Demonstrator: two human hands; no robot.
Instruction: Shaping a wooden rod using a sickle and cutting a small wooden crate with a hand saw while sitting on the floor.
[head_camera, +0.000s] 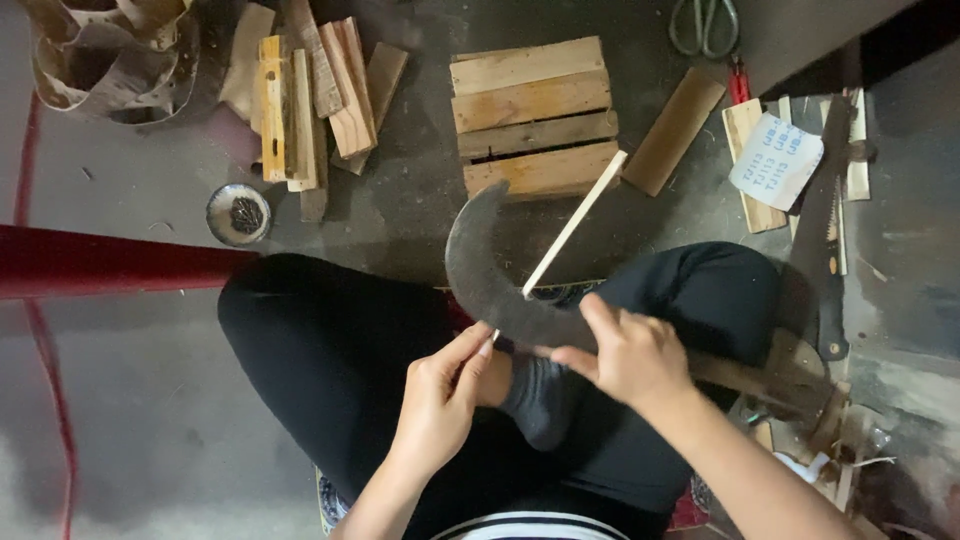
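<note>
The person sat cross-legged in black trousers (330, 340), and beyond the hands a block of pale wooden planks (532, 115) lay on the dark floor (150, 400). Between block and hands a broad curved blade (480, 275) stood on edge, its wooden handle (770, 375) running off past the right wrist. The right hand (625, 355) rested on the blade's back, fingers spread over it. The left hand (445, 385) pinched the near end of a thin wooden strip (575, 220), which slanted away across the blade toward the planks. Far left of the hands sat a small metal bowl (238, 214); far beyond the right hand lay scissors (704, 24).
</note>
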